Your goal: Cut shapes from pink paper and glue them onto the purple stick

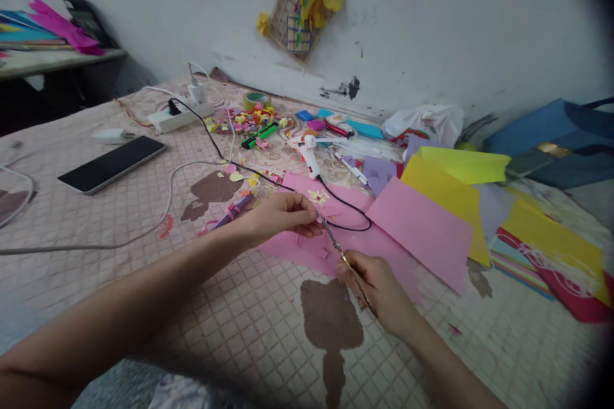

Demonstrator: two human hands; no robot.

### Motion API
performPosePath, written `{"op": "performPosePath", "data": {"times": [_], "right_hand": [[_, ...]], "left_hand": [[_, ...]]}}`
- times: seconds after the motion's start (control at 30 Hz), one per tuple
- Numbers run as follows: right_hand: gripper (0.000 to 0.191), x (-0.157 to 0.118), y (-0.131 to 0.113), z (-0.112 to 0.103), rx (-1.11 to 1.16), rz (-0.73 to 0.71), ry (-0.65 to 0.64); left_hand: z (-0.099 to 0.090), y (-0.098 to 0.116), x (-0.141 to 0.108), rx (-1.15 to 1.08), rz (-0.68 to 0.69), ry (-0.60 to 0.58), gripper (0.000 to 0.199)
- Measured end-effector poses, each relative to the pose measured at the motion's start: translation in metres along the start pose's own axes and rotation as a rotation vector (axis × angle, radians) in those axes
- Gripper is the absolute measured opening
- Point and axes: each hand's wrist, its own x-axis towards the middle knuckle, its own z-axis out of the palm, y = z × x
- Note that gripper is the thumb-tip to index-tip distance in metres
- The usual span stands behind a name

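My right hand [377, 287] is wrapped round the handles of a pair of scissors [338, 246]. Their blades point up and to the left, and the tips reach the fingertips of my left hand [290, 214]. The left fingers are pinched together; whatever is between them is too small to make out. Below both hands lies a sheet of pink paper [300, 252] with small cut scraps on it. A white glue gun [309, 156] lies just beyond my left hand, its black cord looping near the scissors. Left of the hand is a purple rolled strip [233, 211].
A smartphone [112, 165] and a white power strip [180, 116] are on the left. Colourful paper scraps [240, 120], a tape roll [256, 100] and a green cutter [259, 135] lie at the back. Yellow sheets [439, 198] and a blue bag [556, 140] are right.
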Motion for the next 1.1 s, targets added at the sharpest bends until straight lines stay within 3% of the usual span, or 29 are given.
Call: {"op": "performPosePath", "data": {"times": [0.43,1.1], "right_hand": [[0.042,-0.001,0.004,0.007,0.181,0.035,0.003],[0.041,-0.001,0.000,0.011,0.170,0.045,0.045]], "left_hand": [[0.012,-0.008,-0.003,-0.190,0.030,0.057,0.015],[0.024,-0.011,-0.007,-0.318,0.045,0.099,0.011]]}}
